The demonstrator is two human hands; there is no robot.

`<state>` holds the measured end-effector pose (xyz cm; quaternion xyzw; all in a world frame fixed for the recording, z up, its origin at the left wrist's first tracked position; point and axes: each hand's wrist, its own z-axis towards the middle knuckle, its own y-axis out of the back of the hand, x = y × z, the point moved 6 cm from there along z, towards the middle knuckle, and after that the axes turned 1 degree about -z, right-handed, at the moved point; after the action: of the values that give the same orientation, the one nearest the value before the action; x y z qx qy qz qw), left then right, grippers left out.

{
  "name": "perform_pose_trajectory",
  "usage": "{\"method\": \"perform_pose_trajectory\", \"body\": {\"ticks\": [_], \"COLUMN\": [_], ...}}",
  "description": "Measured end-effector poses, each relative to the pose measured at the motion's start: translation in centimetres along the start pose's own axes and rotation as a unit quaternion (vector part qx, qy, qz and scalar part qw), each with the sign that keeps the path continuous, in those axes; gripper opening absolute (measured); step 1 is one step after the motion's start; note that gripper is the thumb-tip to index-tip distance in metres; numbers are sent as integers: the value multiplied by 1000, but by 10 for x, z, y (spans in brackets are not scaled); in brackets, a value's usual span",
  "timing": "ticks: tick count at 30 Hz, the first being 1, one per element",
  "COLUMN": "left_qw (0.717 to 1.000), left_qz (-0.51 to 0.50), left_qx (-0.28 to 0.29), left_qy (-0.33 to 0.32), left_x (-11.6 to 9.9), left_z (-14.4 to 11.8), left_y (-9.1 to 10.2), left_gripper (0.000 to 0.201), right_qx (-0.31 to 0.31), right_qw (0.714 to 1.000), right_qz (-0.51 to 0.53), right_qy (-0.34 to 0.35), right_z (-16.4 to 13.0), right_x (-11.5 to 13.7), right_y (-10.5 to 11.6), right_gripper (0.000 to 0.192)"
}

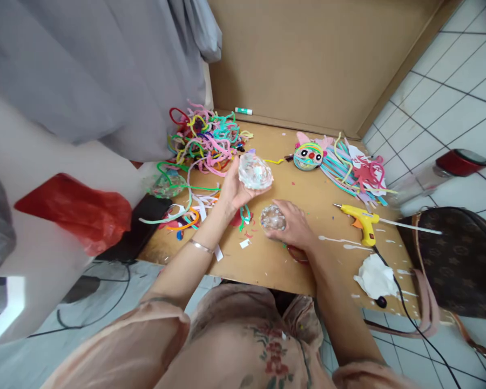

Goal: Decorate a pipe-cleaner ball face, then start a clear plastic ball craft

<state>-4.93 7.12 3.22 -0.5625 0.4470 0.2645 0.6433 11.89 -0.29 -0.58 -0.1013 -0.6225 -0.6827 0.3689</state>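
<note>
Left hand [235, 189] cups a crumpled, iridescent clear plastic shell [254, 172], fingers curled beneath; right hand [294, 226] grips a smaller clear crinkled ball [272, 218] (resting on the wooden bench [275, 259]).

Bright, even daylight floods in, shadows stay faint, centre looks sharp, and the wide lens bends and smears the edges.
</note>
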Motion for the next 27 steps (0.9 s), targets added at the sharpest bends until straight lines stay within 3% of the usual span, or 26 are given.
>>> {"method": "perform_pose_trajectory", "body": {"ticks": [2, 5, 9, 12, 17, 22, 27], "left_qw": [999, 996, 993, 992, 981, 973, 975], "left_qz": [-39, -74, -99, -104, -161, -181, -168], "left_qx": [4, 9, 7, -3, 24, 49, 75], "left_qy": [22, 53, 70, 66, 107, 134, 123], "left_x": [12, 24, 28, 30, 48, 62, 64], "left_z": [0, 0, 2, 4, 2, -9, -16], "left_y": [0, -2, -2, 2, -7, -24, -33], "left_gripper": [78, 78, 76, 73, 59, 42, 42], "right_qx": [11, -39, -131, -190, -278, -256, -242], "right_qw": [1000, 996, 955, 933, 936, 958, 963], "right_qz": [-10, 74, 264, 304, 214, 93, 80], "right_qy": [16, 29, -24, -15, 24, 86, 93], "right_z": [-1, -4, -13, -17, -20, -20, -19], "right_x": [8, 17, 12, 10, 20, 37, 33], "right_y": [1, 20, 48, 56, 57, 47, 37], "right_gripper": [84, 70, 63, 63, 71, 72, 79]}}
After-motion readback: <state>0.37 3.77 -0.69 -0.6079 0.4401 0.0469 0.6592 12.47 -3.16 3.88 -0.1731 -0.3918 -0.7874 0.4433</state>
